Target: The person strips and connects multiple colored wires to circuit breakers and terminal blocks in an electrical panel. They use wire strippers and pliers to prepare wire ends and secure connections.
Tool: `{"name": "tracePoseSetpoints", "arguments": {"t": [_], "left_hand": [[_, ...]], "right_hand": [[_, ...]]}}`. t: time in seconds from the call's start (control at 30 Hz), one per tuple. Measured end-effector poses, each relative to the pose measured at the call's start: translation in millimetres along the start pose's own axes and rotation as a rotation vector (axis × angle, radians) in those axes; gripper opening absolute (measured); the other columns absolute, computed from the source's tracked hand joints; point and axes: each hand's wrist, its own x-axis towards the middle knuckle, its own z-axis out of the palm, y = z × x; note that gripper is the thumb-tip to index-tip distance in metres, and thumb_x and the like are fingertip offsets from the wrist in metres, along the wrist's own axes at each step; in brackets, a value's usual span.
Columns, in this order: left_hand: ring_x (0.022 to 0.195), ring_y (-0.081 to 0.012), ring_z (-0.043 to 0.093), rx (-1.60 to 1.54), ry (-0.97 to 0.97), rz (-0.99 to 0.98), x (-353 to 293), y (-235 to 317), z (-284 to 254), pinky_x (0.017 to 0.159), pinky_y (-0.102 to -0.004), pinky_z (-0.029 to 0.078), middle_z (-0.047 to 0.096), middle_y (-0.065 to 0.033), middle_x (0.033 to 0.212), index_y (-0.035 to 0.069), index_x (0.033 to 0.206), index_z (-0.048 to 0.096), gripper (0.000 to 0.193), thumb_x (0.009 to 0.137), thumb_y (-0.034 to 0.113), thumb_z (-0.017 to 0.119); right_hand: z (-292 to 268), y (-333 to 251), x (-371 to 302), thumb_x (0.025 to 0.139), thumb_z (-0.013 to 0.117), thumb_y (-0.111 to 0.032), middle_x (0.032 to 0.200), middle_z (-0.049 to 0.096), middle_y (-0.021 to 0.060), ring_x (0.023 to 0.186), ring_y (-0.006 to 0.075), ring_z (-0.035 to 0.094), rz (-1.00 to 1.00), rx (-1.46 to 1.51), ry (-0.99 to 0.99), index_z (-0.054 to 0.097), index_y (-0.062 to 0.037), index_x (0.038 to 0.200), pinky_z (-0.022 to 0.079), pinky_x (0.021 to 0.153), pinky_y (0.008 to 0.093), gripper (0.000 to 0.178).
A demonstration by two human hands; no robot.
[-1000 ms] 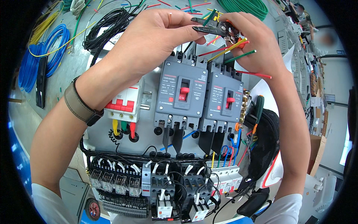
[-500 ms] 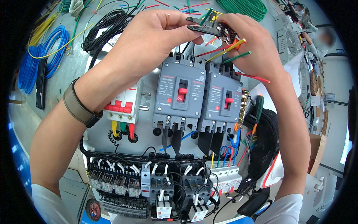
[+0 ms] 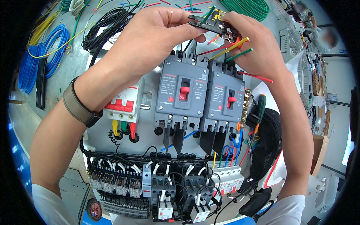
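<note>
Above the two grey breakers, my right hand (image 3: 255, 41) is closed around the handles of a wire stripper (image 3: 221, 29). Its black jaws point left, and a short green wire (image 3: 208, 15) stands up at them. My left hand (image 3: 165, 30) is pinched beside the jaw tips, thumb and fingers together on a wire. A bare copper end (image 3: 171, 17) sticks up among its fingers; the rest of that wire is hidden. Below are a larger grey breaker (image 3: 182, 90) and a smaller one (image 3: 223, 97), both with red toggles. Red, yellow and green wire ends (image 3: 238, 44) project in front of my right hand.
A white breaker with red levers (image 3: 122, 105) sits left on the panel. Relays (image 3: 114, 183) and contactors (image 3: 163, 187) line its near edge. Blue (image 3: 52, 45), black (image 3: 107, 28) and green (image 3: 245, 8) wire coils lie around. A screwdriver (image 3: 260, 107) rests in a black pouch at right.
The stripper's jaws look slightly closer together. Both hands stay almost in place, and the view has shifted a little.
</note>
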Motion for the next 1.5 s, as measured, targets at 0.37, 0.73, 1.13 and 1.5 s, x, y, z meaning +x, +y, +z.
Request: {"name": "tracePoseSetpoints", "arguments": {"t": [0.37,0.73,1.13,1.5], "left_hand": [[0.088,-0.0047,0.063,-0.048,-0.011,0.082,6,-7,3,0.079,-0.0221,0.049,0.076,-0.0017,0.1,0.0,0.112,0.077,0.018,0.101,0.012,0.069],[0.106,-0.0093,0.068,0.006,0.025,0.336,6,-24,-2,0.098,-0.0281,0.05,0.077,-0.0047,0.108,0.003,0.12,0.076,0.024,0.103,0.017,0.067],[0.079,-0.0064,0.062,0.357,0.223,0.187,-23,24,1,0.072,-0.0247,0.052,0.072,-0.0037,0.092,0.001,0.118,0.076,0.027,0.095,0.014,0.075],[0.104,-0.0278,0.075,0.659,0.108,0.394,-43,9,18,0.092,-0.037,0.059,0.076,-0.0208,0.114,-0.005,0.137,0.062,0.042,0.098,0.009,0.066]], "right_hand": [[7,2,-7,0.072,0.074,0.01,0.097,0.069,0.0145,0.088,0.0355,0.068,0.056,-0.001,0.09,0.064,-0.0037,0.116,0.055,0.078,0.038,0.047],[-56,29,13,0.099,0.073,-0.022,0.079,0.062,-0.0012,0.071,0.0077,0.056,0.571,0.758,0.391,0.069,-0.0042,0.098,0.043,0.066,0.0239,0.019],[-62,-2,-32,0.099,0.073,-0.019,0.098,0.074,0.005,0.089,0.0126,0.068,0.495,0.658,-0.011,0.072,-0.005,0.11,0.053,0.082,0.0292,0.018],[-73,-19,0,0.095,0.075,-0.01,0.094,0.075,0.0058,0.086,0.0144,0.067,0.392,0.613,-0.068,0.073,-0.0028,0.112,0.054,0.083,0.0321,0.018]]}}
